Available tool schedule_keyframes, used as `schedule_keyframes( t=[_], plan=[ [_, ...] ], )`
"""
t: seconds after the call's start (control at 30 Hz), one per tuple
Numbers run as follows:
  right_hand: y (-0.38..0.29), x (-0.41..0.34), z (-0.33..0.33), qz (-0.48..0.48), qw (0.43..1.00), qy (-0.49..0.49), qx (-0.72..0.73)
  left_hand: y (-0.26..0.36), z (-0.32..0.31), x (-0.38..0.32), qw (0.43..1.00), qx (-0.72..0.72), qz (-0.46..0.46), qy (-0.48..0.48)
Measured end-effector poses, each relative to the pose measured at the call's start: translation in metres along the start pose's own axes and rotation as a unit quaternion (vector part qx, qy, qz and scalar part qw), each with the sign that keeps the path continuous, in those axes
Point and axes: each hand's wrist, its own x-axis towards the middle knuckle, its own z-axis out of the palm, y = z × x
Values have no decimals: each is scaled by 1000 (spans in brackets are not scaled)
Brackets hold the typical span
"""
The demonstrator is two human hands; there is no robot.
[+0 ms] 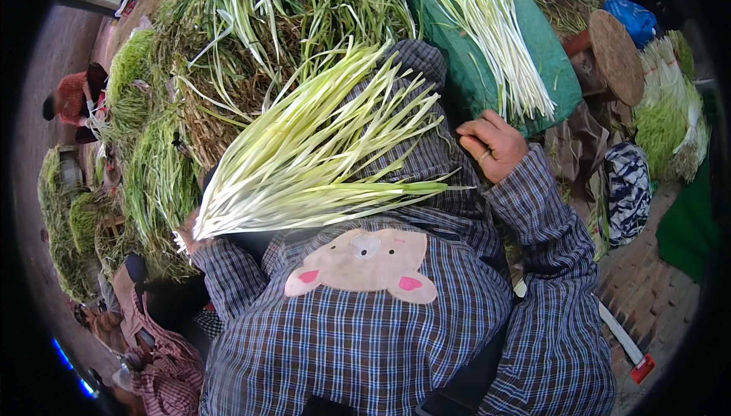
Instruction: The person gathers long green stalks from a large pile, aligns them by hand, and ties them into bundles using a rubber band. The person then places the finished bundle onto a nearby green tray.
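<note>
A fanned bunch of blanched garlic chives point(308, 153) lies across my plaid-covered lap, white ends to the left and yellow-green leaf tips to the right. Around those white ends is my left hand point(190, 226), mostly hidden behind the stalks. My right hand point(495, 146) is raised to the right of the leaf tips, fingers curled in and thumb against them; I see nothing in it. Just beyond it, a second bunch of chives point(502, 45) rests on a green covered surface point(548, 50), its white ends pointing towards me.
A large heap of untrimmed chives point(228, 45) rises in front and to the left. On the right are a round-topped wooden stool point(617, 56), a blue plastic bag point(630, 21), tied chive bundles point(668, 113) and a black-and-white patterned bag point(627, 193). Other people point(74, 99) sit at left.
</note>
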Motion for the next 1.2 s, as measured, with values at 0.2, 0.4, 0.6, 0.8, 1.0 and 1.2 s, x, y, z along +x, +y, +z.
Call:
schedule_keyframes(
  t=[0.2,0.4,0.6,0.8,1.0,1.2],
  plan=[
    [-51,40,36,-243,958,-22,-147,-4,-46,7,973,-25,1,-231],
    [-45,15,48,-238,967,-72,-65,-9,-77,2,892,316,260,-193],
    [-38,7,46,-185,977,-79,65,-15,-52,-1,960,72,188,-194],
    [-30,19,36,-50,989,-59,126,-1,-71,-2,996,79,22,-32],
    [-40,44,6,-81,990,102,-62,-3,-76,-7,987,-159,-14,3],
    [-73,73,47,-264,959,32,-95,-14,-37,-8,995,-19,100,0]
  ],
)
